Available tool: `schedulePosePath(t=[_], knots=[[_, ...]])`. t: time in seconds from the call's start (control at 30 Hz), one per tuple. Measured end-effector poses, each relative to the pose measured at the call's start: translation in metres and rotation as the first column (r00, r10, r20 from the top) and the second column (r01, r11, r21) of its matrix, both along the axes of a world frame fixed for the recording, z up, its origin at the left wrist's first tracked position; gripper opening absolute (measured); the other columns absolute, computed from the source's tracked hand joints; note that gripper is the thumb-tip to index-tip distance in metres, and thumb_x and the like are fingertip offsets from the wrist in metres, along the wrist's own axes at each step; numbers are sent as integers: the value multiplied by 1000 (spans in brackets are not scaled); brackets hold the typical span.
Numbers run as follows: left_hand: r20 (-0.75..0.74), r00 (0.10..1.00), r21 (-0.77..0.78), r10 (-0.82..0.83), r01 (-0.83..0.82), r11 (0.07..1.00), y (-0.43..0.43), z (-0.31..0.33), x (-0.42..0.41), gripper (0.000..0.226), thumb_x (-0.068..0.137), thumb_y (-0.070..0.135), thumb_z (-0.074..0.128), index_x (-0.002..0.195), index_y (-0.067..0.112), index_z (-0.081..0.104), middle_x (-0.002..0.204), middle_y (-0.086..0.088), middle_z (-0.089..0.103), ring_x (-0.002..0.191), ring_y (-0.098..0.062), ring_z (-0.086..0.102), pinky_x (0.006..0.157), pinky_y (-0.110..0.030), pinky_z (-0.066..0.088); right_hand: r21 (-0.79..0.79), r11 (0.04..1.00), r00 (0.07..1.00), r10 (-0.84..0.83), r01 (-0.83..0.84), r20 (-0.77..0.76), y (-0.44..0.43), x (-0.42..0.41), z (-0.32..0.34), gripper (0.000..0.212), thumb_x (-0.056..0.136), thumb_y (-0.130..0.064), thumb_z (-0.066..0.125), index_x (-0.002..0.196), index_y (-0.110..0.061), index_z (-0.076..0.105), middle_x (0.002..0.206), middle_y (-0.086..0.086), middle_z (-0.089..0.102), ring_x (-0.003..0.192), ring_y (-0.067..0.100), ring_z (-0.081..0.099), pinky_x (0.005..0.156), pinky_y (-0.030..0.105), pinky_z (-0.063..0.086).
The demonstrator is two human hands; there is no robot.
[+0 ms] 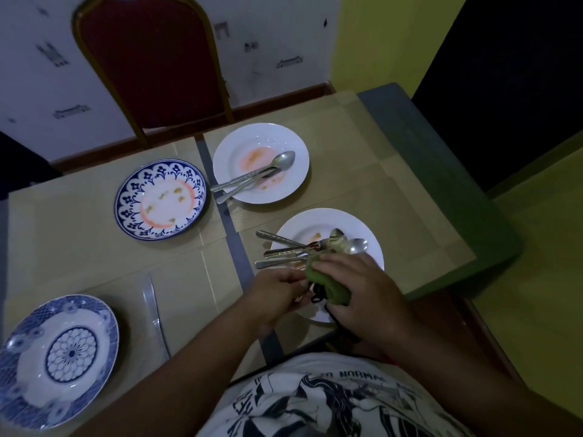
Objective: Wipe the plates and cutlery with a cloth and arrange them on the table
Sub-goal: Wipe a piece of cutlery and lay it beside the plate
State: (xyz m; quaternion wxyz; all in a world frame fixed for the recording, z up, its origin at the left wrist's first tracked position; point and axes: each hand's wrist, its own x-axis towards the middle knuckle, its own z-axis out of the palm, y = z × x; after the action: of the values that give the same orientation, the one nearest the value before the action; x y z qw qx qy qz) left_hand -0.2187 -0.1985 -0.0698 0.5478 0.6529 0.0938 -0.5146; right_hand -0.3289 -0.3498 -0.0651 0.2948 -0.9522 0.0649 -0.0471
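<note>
- Head view: the right hand (362,294) is wrapped over a green cloth (328,287), with its fingers curled round it, above the near edge of the near white plate (356,222).
- The left hand (277,288) is just beside the cloth, its fingertips curled toward the cloth's edge. I cannot tell if they pinch something, because the cloth hides it.
- A pile of cutlery (284,247) lies on this plate, just behind both hands, with handles pointing left over the rim.
- Farther away, a second white plate (284,137) has orange stains and carries a spoon (284,159) with other cutlery.
- To its left lies a stained plate with blue flower border (132,197).
- A blue-and-white patterned plate (104,326) lies near the left, well apart from the hands.
- All plates lie on beige placemats (94,241); a red chair (151,58) stands behind the table (410,137).
</note>
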Motion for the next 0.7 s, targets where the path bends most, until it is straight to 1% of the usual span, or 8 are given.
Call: schedulePosePath(t=[0.1, 0.2, 0.23, 0.33, 0.37, 0.5, 0.6, 0.7], knots=[[-149, 988, -98, 44, -59, 993, 8, 11, 0, 24, 93, -15, 49, 102, -5, 69, 95, -15, 68, 83, -18, 64, 70, -20, 58, -103, 989, 994, 110, -107, 19, 5, 10, -9, 66, 65, -18, 76, 129, -29, 61, 130, -10, 59, 107, 21, 51, 83, 35, 49], [-157, 979, -93, 130, -146, 985, 17, 15, -4, 22, 96, -11, 51, 99, -2, 71, 91, -10, 69, 87, -19, 62, 73, -22, 59, -94, 992, 996, -86, 84, -17, -3, 24, -12, 63, 68, -15, 76, 127, -31, 61, 127, -13, 60, 109, 19, 48, 84, 39, 51], [-164, 974, -97, 157, -175, 980, 19, 15, -5, 22, 96, -12, 51, 99, -3, 70, 93, -11, 69, 89, -20, 62, 74, -22, 59, -100, 992, 996, -81, 79, -19, -1, 24, -11, 63, 68, -16, 76, 128, -31, 61, 128, -12, 59, 110, 19, 48, 86, 39, 51], [-188, 968, -150, 165, -194, 970, 25, 13, -8, 24, 96, -12, 48, 107, -8, 70, 99, -16, 71, 84, -17, 65, 76, -22, 58, -149, 980, 991, 134, -129, 24, 16, 16, -13, 65, 67, -21, 77, 129, -29, 60, 130, -9, 58, 109, 22, 50, 87, 35, 47], [-189, 970, -167, 156, -188, 968, 28, 13, -8, 25, 96, -11, 49, 106, -7, 71, 96, -14, 72, 82, -17, 65, 78, -23, 57, -148, 980, 989, 141, -135, 34, 16, 16, -13, 65, 66, -20, 77, 129, -29, 61, 129, -9, 59, 108, 21, 50, 85, 34, 47], [-171, 977, -169, 125, -154, 974, 43, 10, -5, 24, 96, -7, 53, 110, -2, 72, 89, -8, 74, 79, -16, 66, 83, -29, 55, -144, 986, 997, -78, 82, 29, -9, 42, -12, 66, 59, -17, 83, 122, -30, 66, 116, -10, 64, 102, 21, 50, 79, 38, 52], [-188, 978, -182, 93, -128, 975, 48, 13, 0, 25, 96, -7, 52, 115, -4, 68, 101, -16, 71, 84, -16, 69, 78, -27, 57, -209, 974, 995, -83, 91, 49, -20, 51, -10, 60, 61, -8, 76, 117, -27, 69, 112, -9, 66, 97, 23, 51, 76, 33, 51], [-241, 970, -220, 40, -95, 971, 48, 18, 4, 24, 97, -13, 44, 110, -6, 63, 109, -23, 65, 96, -23, 65, 86, -30, 56, -201, 971, 990, -122, 133, 69, -22, 49, -5, 62, 63, -5, 73, 121, -27, 67, 114, -9, 65, 99, 22, 49, 77, 34, 51]])
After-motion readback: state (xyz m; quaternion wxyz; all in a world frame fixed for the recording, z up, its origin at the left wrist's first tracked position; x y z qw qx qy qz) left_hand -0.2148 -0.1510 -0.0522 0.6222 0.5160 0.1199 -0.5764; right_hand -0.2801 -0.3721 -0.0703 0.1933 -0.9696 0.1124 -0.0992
